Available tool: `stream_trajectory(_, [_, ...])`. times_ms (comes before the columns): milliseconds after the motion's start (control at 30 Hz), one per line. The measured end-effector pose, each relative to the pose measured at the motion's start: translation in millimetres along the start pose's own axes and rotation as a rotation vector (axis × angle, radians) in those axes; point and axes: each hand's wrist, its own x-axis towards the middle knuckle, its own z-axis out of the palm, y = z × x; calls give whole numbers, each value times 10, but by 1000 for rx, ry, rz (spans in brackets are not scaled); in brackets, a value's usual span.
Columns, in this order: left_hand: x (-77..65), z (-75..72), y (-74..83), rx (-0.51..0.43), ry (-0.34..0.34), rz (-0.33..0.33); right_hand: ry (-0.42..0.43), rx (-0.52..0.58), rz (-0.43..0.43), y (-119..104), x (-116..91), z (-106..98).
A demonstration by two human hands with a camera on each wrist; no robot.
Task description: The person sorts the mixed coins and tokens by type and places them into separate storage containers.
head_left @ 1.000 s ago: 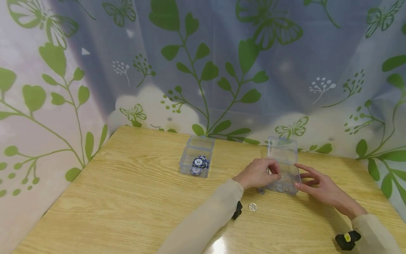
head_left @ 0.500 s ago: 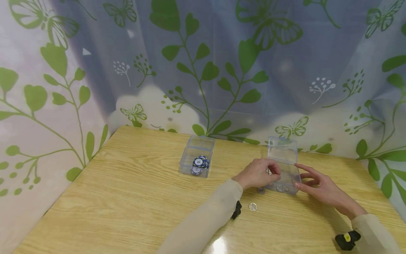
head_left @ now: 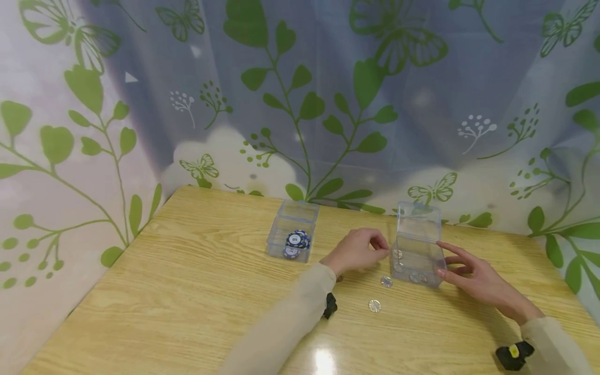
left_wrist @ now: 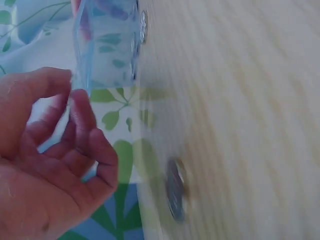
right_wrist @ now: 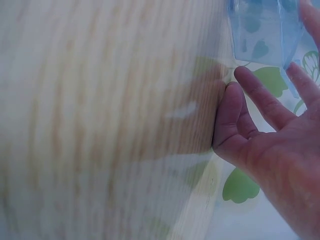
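Note:
A clear plastic box [head_left: 419, 256] stands at the right with its lid raised and several shiny coin-like discs [head_left: 415, 277] inside. My left hand [head_left: 357, 251] is just left of this box. Its fingers are loosely bent, and the left wrist view shows nothing between thumb and forefinger. Against the box's right side rest the fingertips of my right hand [head_left: 478, 281], thumb near the front corner. On the table lie a silvery disc [head_left: 386, 282] close by the box and another disc [head_left: 374, 305] nearer me. A third disc [head_left: 339, 278] is partly hidden by my left wrist.
Further left stands a second clear box [head_left: 276, 245], lid up, with blue-and-white poker chips [head_left: 296, 240] in it. Both boxes are near the back of the wooden table [head_left: 187, 291], by a leaf-patterned curtain [head_left: 328, 104].
My left hand has drawn back leftward out of the right box, uncovering the discs at its left side. The right hand stays at the box.

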Motion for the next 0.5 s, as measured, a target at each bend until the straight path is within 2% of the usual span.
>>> stream_trajectory(133, [-72,-36,-17,40,-129,-56,-1,-15,-3,17,-8,-17])
stream_trajectory(233, [-100,-36,12,50,-231,-45,-1,-25,-1,33,-7,-26])
stream_trajectory(367, [-111,-1,45,141,-282,-7,-1,-22,-7,34,7,-18])
stream_trajectory(500, [-124,48,60,233,-273,-30,-8,-9,-5,18,12,-1])
